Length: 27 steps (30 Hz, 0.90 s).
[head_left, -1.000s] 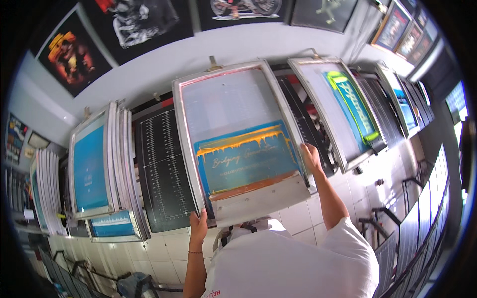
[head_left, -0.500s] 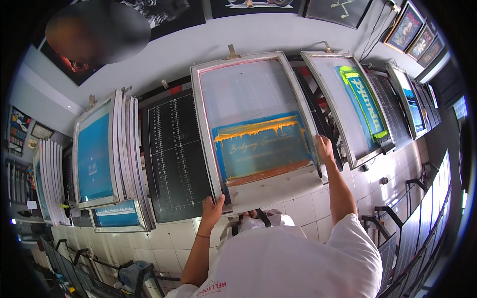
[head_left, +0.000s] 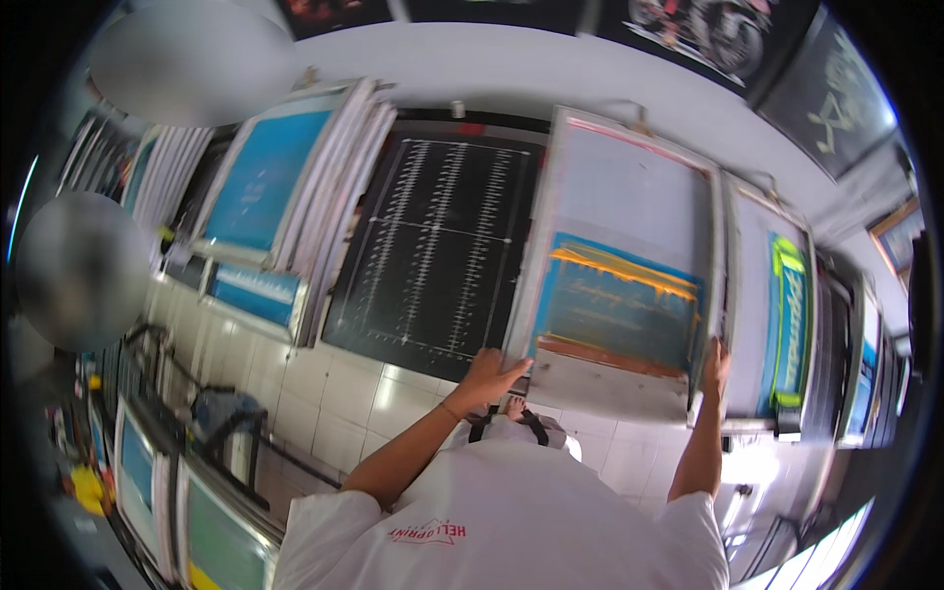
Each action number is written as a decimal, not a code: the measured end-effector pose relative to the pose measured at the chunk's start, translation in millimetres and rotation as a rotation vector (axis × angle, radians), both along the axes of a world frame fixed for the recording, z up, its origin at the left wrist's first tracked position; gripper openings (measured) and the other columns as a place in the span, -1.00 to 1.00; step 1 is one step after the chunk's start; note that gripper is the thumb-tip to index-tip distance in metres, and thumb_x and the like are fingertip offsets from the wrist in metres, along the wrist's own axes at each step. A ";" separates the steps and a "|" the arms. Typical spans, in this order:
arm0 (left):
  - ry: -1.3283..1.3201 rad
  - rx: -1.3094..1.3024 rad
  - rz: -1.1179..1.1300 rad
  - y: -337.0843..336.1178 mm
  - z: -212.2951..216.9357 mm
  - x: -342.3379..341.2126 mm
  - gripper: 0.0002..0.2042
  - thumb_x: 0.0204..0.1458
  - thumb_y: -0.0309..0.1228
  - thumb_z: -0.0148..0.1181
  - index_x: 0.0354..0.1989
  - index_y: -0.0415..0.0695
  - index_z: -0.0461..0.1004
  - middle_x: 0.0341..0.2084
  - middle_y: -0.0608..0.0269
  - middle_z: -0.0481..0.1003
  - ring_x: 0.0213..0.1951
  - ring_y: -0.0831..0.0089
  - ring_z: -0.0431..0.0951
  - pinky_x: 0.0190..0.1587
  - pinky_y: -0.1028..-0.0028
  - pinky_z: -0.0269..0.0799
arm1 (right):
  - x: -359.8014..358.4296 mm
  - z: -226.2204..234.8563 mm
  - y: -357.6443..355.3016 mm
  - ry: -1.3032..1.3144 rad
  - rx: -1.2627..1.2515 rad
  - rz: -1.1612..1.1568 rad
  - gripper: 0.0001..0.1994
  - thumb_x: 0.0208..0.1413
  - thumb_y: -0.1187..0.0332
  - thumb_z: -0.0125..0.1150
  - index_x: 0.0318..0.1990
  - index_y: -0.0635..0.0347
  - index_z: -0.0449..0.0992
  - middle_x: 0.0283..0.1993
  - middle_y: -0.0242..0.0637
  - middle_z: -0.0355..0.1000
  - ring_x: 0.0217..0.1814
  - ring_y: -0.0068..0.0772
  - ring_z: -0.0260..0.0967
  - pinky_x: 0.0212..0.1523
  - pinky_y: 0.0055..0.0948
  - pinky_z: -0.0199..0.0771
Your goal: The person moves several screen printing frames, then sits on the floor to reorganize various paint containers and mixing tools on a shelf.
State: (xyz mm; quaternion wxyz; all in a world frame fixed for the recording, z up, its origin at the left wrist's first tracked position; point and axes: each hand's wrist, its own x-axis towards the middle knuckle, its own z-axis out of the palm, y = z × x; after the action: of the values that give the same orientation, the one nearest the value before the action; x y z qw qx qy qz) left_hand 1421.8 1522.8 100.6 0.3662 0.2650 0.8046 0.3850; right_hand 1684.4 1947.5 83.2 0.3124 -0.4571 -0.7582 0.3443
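A large metal-framed printing screen [head_left: 544, 221] stands in front of me, its pale mesh tinted blue in the lower part. A band of orange ink [head_left: 629, 272] runs across the top of the stencil area, and a brown strip [head_left: 615, 356] lies along its bottom. My left hand [head_left: 487, 381] grips the lower left corner of the frame, thumb stretched over the edge and fingers partly hidden. On the right rail near its lower end, my right hand [head_left: 718, 366] is closed around the frame, most of its fingertips hidden.
A black board with white ruled marks [head_left: 433, 241] lies left of the screen. Beyond it lean several stacked screens [head_left: 270, 182]. A screen with yellow-green ink [head_left: 782, 324] stands close on the right. Behind me at left are more screens [head_left: 221, 521] on a rack.
My view has swung left, so the screen, board and stacks appear farther right. Both hands stay at the screen's frame; my left thumb now points more across the corner.
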 end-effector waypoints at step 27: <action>-0.293 0.151 0.302 -84.4 31.8 -83.2 -0.59 0.20 -0.16 0.07 0.02 -0.29 0.43 -0.21 0.19 0.49 -0.23 0.49 0.48 -0.18 0.50 0.45 | -68.5 121.9 -92.3 -0.068 0.027 -0.218 -0.53 0.11 0.15 0.17 0.05 0.36 0.42 -0.03 0.06 0.46 -0.02 0.04 0.45 0.01 -0.21 0.42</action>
State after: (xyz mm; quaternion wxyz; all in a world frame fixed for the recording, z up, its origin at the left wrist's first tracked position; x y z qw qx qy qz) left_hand 1338.7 1438.4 132.4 0.3965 0.1092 0.7423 0.5291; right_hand 1615.9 1855.3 205.1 0.3282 -0.5442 -0.7186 0.2822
